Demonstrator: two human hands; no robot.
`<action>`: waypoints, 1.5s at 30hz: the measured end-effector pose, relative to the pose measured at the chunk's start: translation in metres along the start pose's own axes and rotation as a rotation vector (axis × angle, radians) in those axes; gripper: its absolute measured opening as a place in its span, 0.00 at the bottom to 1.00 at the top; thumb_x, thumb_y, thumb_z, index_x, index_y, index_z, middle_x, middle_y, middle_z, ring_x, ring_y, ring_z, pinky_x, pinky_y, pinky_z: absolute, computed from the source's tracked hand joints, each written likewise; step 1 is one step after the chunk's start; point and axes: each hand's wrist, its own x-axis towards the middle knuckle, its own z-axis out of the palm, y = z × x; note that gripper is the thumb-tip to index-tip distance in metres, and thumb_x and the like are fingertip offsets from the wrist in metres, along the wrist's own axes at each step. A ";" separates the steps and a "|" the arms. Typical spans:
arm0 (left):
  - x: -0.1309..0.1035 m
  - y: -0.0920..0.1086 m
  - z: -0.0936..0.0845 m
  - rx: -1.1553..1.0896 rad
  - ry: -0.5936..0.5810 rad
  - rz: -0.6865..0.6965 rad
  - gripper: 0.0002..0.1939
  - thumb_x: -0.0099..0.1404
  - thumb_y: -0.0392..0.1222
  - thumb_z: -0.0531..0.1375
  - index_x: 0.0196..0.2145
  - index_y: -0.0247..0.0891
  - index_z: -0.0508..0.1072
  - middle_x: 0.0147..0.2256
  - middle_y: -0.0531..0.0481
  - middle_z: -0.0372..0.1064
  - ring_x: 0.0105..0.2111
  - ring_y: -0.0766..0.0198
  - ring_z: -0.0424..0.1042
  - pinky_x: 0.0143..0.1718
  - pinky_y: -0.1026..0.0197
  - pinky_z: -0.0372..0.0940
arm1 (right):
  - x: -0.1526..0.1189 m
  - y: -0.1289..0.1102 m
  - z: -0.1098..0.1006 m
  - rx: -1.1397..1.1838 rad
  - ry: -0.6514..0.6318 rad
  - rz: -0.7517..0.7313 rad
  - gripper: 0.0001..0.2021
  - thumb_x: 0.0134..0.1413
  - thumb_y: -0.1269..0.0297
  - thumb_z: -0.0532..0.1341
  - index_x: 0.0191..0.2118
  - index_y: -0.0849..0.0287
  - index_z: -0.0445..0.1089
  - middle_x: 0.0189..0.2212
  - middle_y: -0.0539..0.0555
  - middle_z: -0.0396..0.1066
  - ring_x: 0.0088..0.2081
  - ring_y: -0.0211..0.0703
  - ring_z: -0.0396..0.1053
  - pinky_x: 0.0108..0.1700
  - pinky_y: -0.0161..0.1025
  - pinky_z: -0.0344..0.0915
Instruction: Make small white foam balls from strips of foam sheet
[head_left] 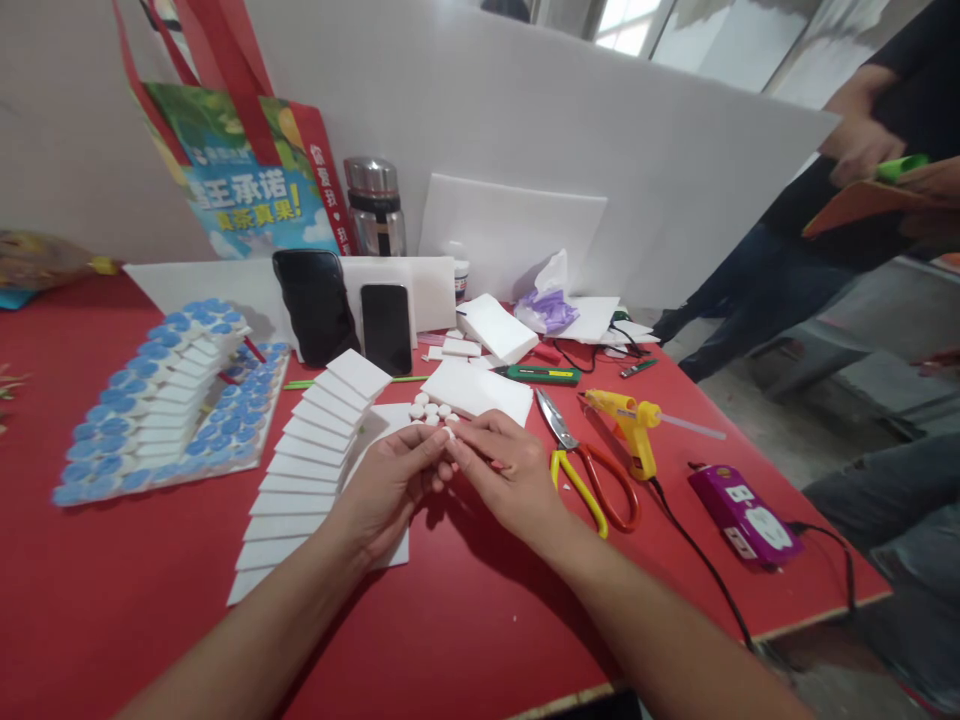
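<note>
My left hand (397, 485) and my right hand (510, 470) meet over the red table, fingertips pinched together on one small white disc (449, 434). Just behind them, several similar white discs (429, 410) lie in a group beside a white foam block (480, 390). To the left of my left hand, a curved staircase of white foam steps (292, 490) stands on a white base, partly hidden by my forearm. Farther left is a finished-looking curved stair model (169, 410) with blue and white round pieces around its steps.
Scissors (585, 470), a yellow glue gun (630, 425) with its cord and a purple power strip (750, 520) lie on the right. A green cutter (540, 375), two phones (386, 325), a flask (375, 210) and a bag (255, 180) are behind. A person (817, 210) stands at the right.
</note>
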 end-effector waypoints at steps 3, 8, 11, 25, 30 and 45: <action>0.000 0.001 0.000 -0.008 0.014 -0.017 0.18 0.51 0.48 0.79 0.29 0.32 0.80 0.22 0.51 0.72 0.21 0.74 0.68 0.22 0.75 0.64 | -0.001 0.001 0.000 -0.040 -0.005 -0.036 0.12 0.70 0.64 0.61 0.48 0.54 0.82 0.38 0.56 0.77 0.40 0.41 0.76 0.45 0.40 0.74; -0.001 0.002 0.000 -0.040 0.035 -0.068 0.20 0.47 0.46 0.81 0.30 0.31 0.81 0.25 0.50 0.73 0.23 0.74 0.69 0.26 0.75 0.67 | -0.001 0.003 -0.001 -0.111 -0.007 -0.167 0.12 0.70 0.66 0.59 0.49 0.59 0.81 0.39 0.58 0.78 0.40 0.42 0.76 0.44 0.41 0.75; 0.000 0.003 -0.001 -0.056 0.045 -0.090 0.21 0.45 0.44 0.82 0.31 0.30 0.81 0.26 0.50 0.73 0.23 0.74 0.69 0.26 0.74 0.68 | 0.000 0.004 -0.003 -0.159 -0.014 -0.202 0.12 0.71 0.67 0.59 0.48 0.60 0.81 0.38 0.58 0.77 0.39 0.42 0.76 0.43 0.39 0.75; -0.002 0.003 0.003 0.027 0.044 -0.087 0.24 0.46 0.49 0.81 0.26 0.33 0.74 0.18 0.55 0.67 0.18 0.76 0.61 0.18 0.76 0.57 | 0.002 -0.003 -0.010 -0.558 -0.081 -0.397 0.14 0.72 0.67 0.54 0.46 0.65 0.77 0.36 0.60 0.77 0.36 0.43 0.74 0.38 0.39 0.71; -0.003 0.005 0.007 0.012 0.032 -0.084 0.26 0.44 0.49 0.81 0.25 0.34 0.71 0.19 0.57 0.65 0.17 0.78 0.57 0.16 0.76 0.51 | 0.002 -0.004 -0.011 -0.620 -0.063 -0.469 0.14 0.71 0.68 0.54 0.42 0.65 0.77 0.33 0.58 0.75 0.33 0.42 0.71 0.34 0.38 0.68; -0.003 0.007 0.004 -0.041 -0.067 -0.196 0.23 0.48 0.46 0.81 0.27 0.33 0.73 0.18 0.57 0.62 0.17 0.78 0.54 0.18 0.76 0.53 | 0.003 -0.005 -0.012 -0.647 -0.057 -0.550 0.13 0.69 0.69 0.57 0.33 0.64 0.75 0.29 0.55 0.71 0.29 0.40 0.67 0.31 0.37 0.64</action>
